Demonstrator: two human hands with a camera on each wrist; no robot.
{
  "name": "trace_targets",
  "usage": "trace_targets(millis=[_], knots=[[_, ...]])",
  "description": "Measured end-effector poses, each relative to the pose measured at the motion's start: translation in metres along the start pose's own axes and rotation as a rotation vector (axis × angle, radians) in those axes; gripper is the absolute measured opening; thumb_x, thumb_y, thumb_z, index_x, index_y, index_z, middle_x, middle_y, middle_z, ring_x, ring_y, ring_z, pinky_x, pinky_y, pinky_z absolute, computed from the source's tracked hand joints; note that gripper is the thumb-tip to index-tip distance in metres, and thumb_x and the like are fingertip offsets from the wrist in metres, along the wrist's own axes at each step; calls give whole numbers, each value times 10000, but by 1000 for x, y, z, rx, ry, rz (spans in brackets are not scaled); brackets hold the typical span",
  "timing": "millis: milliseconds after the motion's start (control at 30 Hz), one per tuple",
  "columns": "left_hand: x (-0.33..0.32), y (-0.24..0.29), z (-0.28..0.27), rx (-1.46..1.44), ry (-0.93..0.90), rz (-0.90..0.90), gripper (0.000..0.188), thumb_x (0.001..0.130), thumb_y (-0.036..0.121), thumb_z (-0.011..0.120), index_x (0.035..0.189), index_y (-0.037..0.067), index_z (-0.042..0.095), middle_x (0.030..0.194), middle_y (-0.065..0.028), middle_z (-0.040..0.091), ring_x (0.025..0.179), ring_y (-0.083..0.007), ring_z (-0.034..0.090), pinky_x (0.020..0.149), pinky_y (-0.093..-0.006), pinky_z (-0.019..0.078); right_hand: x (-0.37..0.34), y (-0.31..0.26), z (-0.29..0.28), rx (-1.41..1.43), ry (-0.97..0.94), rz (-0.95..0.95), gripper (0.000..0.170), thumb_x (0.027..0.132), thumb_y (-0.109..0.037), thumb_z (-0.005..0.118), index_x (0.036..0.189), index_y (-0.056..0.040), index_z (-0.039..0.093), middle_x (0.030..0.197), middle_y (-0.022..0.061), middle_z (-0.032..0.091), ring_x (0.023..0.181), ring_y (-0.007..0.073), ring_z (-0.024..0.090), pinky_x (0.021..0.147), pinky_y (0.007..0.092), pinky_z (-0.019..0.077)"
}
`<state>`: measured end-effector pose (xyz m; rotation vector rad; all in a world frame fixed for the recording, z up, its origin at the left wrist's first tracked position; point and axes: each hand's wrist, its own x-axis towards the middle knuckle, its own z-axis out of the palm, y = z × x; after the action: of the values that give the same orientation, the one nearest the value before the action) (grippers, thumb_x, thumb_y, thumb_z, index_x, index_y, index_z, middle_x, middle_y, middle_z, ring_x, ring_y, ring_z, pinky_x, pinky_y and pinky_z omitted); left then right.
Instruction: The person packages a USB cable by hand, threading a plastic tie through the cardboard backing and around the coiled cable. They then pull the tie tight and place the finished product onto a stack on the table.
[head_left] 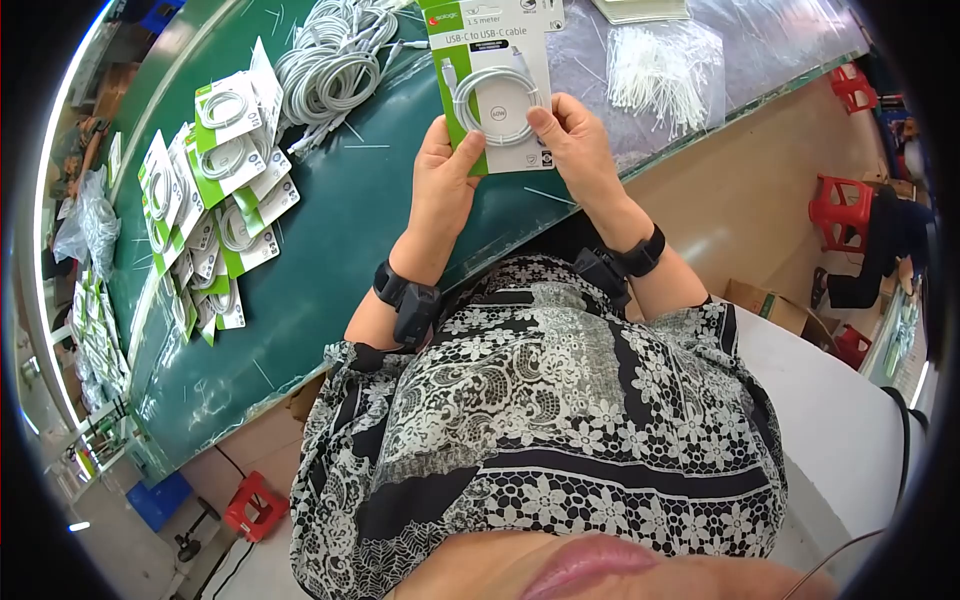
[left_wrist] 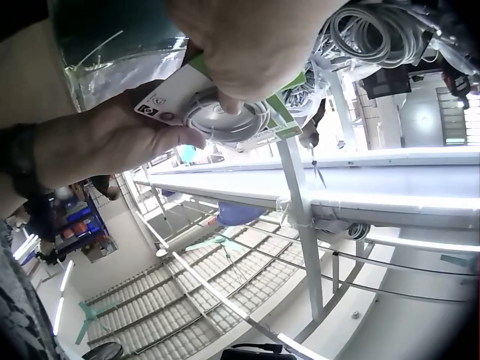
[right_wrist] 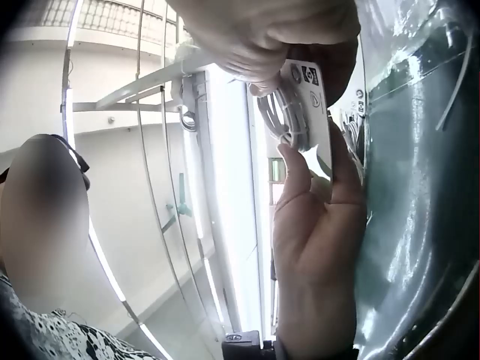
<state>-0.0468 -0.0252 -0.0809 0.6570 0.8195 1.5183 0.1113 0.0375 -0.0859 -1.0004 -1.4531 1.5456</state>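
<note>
Above the green table (head_left: 340,240), grips a printed card (head_left: 488,20) low on both sides with left hand (head_left: 447,180) and right hand (head_left: 583,155) — with thumbs in front, fingers curled behind. Carries a white cable coil (head_left: 492,74) on the card's face, apparently already mounted. Shows filled cards (head_left: 225,160) at left, seemingly done; beyond, loose cables (head_left: 335,70), not yet carded — probably left to do; at right, white ties (head_left: 655,85).

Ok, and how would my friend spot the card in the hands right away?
Find the green table. At its near edge, between the left hand and the right hand, is a green and white card with a coiled white cable. The piled cards look similar, but only this one is held in both hands.
</note>
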Motion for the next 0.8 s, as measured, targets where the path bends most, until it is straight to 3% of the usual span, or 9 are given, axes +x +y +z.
trace_targets(millis=[167,233,267,367,433,500,600,700,800], knots=[[5,7,-2,54,33,-83,248,931,91,563,1164,17,517,1025,-51,622,910,-123,606,796,-290,510,3,-6,-1,-183,-8,-12,335,979,-329,508,1061,-14,587,926,3,569,835,58,503,711,227,447],[7,30,-17,128,49,-76,239,920,101,584,1139,18,535,984,-34,623,843,-103,591,739,-264,492,5,-11,12,287,20,-54,344,1000,-327,451,1121,-23,558,961,19,556,839,77,529,753,248,481],[7,51,-30,158,93,-21,239,920,101,584,1139,18,535,984,-34,623,843,-103,591,739,-264,492,11,-6,4,219,-19,-94,312,997,-281,459,1147,-18,538,985,31,553,847,90,541,775,258,490],[0,117,-59,637,229,459,276,900,147,623,1133,24,543,962,-18,614,782,-95,557,682,-259,465,24,19,-20,-157,-2,-139,199,963,-120,508,1120,-6,550,963,31,559,838,102,559,746,245,489],[-7,177,-78,1308,626,674,291,890,171,632,1127,22,553,965,-48,622,813,-141,577,706,-288,476,18,20,-20,-234,-21,-196,171,947,-87,520,1091,-8,564,941,31,558,820,102,556,727,238,479],[-4,226,-100,1459,709,964,337,869,183,648,1133,-1,551,974,-109,622,840,-183,597,733,-306,482,13,20,-21,-405,-17,-270,130,913,-19,545,1034,-11,593,897,30,555,785,101,550,689,225,459],[6,271,-174,1145,700,796,402,850,232,667,1150,-8,547,994,-158,611,888,-242,604,778,-339,481,14,10,-13,-448,1,-385,110,888,11,550,981,-7,606,859,34,547,757,103,538,658,223,437],[19,278,-244,1490,780,625,496,824,286,685,1195,-6,531,1046,-180,606,985,-282,582,850,-375,458,10,7,-11,-461,26,-415,108,867,33,555,952,-5,612,835,41,540,735,109,526,640,225,424],[11,268,-223,2319,1061,437,529,809,325,696,1195,-4,544,1105,-205,596,1085,-344,532,928,-405,416,9,8,-15,-421,27,-385,119,850,47,562,946,-3,612,827,50,536,721,119,516,634,232,419]])
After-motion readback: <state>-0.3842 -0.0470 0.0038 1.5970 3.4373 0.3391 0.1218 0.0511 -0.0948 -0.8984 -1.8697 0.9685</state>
